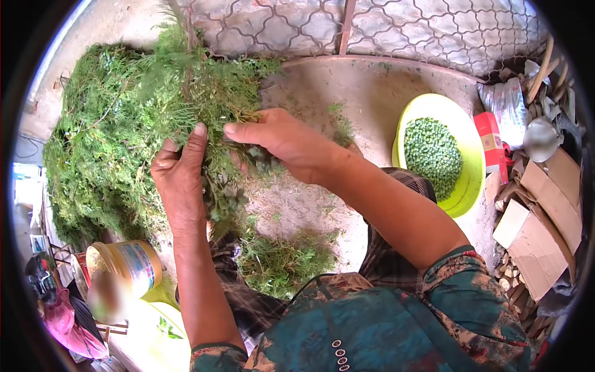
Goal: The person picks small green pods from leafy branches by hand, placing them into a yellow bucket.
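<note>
A leafy green branch [214, 130] hangs upright between my hands, its top blurred. My left hand [183, 177] is closed on it from the left, thumb up. From the right, my right hand [279, 139] pinches at its twigs, with the thumb pointing left; small pale-green berries show just below this hand. Behind and left of the branch lies a large heap of cut green foliage [105, 149]. A smaller pile of sprigs [285, 263] is on the ground between my legs.
A yellow-green basin [474, 167] of small green berries [431, 155] stands at the right, beside a red box [489, 139] and cardboard [536, 235]. At lower left are a yellow bucket [133, 266] and a pink bag [65, 319]. Metal lattice [409, 31] lines the far side.
</note>
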{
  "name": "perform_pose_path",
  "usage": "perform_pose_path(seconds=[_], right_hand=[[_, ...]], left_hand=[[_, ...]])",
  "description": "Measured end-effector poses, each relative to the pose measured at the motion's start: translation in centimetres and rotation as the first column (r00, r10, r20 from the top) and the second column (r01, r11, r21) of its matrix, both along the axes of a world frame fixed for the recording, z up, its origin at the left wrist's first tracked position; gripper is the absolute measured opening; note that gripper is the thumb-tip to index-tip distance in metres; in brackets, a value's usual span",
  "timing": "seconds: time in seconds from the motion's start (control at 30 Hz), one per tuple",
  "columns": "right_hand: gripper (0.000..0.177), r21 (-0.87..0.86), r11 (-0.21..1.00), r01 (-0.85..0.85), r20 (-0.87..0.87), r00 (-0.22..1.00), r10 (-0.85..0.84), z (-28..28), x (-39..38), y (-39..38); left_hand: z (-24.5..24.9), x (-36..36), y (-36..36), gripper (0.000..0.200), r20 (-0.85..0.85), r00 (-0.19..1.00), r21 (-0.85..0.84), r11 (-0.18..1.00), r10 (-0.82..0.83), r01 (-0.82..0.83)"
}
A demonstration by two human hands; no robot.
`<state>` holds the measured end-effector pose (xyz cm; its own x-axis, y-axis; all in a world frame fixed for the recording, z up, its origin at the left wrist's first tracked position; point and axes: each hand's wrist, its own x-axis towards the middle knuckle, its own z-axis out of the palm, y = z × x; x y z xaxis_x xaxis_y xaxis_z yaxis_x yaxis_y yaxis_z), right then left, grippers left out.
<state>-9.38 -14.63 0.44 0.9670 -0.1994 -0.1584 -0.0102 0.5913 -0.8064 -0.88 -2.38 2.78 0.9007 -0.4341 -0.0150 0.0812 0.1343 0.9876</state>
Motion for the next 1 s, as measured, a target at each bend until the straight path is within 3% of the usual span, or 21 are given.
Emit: perform_pose_path(seconds=[0.07, 0.17, 0.23, 0.4, 0.47, 0.53, 0.57, 0.7, 0.77, 0.9, 0.97, 1.0], right_hand=[[0.027, -0.186, 0.982, -0.024, 0.066, 0.997, 0.037, 0.0, -0.1, -0.3], [0.026, -0.206, 0.973, -0.107, 0.029, 0.993, 0.116, 0.2, -0.3, -0.2], [0.025, -0.203, 0.973, -0.109, 0.025, 0.993, 0.117, 0.6, -0.5, 0.2], [0.022, -0.222, 0.97, -0.095, 0.006, 0.995, 0.099, 1.0, -0.8, 0.3], [0.019, -0.327, 0.943, -0.056, -0.018, 0.998, 0.053, 0.7, -0.5, 0.4], [0.018, -0.405, 0.912, -0.063, -0.013, 0.998, 0.064, 0.4, -0.5, 0.1], [0.018, -0.481, 0.873, -0.072, -0.009, 0.997, 0.078, 0.3, -0.5, 0.0], [0.019, -0.443, 0.896, -0.031, 0.135, 0.986, 0.101, -0.9, -0.1, 0.5], [0.018, -0.218, 0.974, -0.068, -0.16, 0.987, 0.034, 0.6, -0.4, 1.2], [0.021, -0.281, 0.959, -0.023, -0.113, 0.994, -0.01, 0.3, -0.4, 1.5], [0.023, -0.694, 0.696, 0.186, 0.083, 0.98, -0.178, -0.6, -0.2, 1.4], [0.023, -0.692, 0.691, 0.206, 0.102, 0.977, -0.189, -1.1, -0.1, 1.4]], left_hand=[[-1.5, 1.3, 0.9, 0.015, 0.091, 0.995, 0.108, 0.994, -0.044, 0.034], [-0.8, 0.9, 0.8, 0.019, 0.058, 0.998, 0.127, 0.991, -0.038, 0.03], [-0.3, 0.7, 0.9, 0.021, -0.017, 0.998, 0.144, 0.987, -0.062, 0.064], [-0.4, 0.5, 1.1, 0.021, -0.019, 0.994, 0.146, 0.984, -0.105, 0.107], [-0.1, 0.1, 1.0, 0.021, 0.005, 0.992, 0.179, 0.976, -0.128, 0.125], [-0.1, -0.9, 0.5, 0.021, 0.019, 1.0, 0.27, 0.963, 0.008, -0.012], [0.1, -1.7, -0.1, 0.02, 0.045, 0.998, 0.157, 0.987, 0.035, -0.041], [-1.5, -0.9, 0.0, 0.018, 0.224, 0.975, 0.102, 0.994, 0.006, -0.029], [-1.3, -1.0, 0.1, 0.018, 0.185, 0.982, 0.134, 0.991, -0.019, -0.006], [-1.6, 0.0, 0.4, 0.024, 0.198, 0.98, 0.08, 0.997, -0.035, 0.019], [-1.7, 0.3, 0.9, 0.03, 0.232, 0.973, 0.285, 0.955, 0.015, -0.083], [-1.4, 0.0, 0.9, 0.03, 0.25, 0.968, 0.281, 0.956, 0.005, -0.078]])
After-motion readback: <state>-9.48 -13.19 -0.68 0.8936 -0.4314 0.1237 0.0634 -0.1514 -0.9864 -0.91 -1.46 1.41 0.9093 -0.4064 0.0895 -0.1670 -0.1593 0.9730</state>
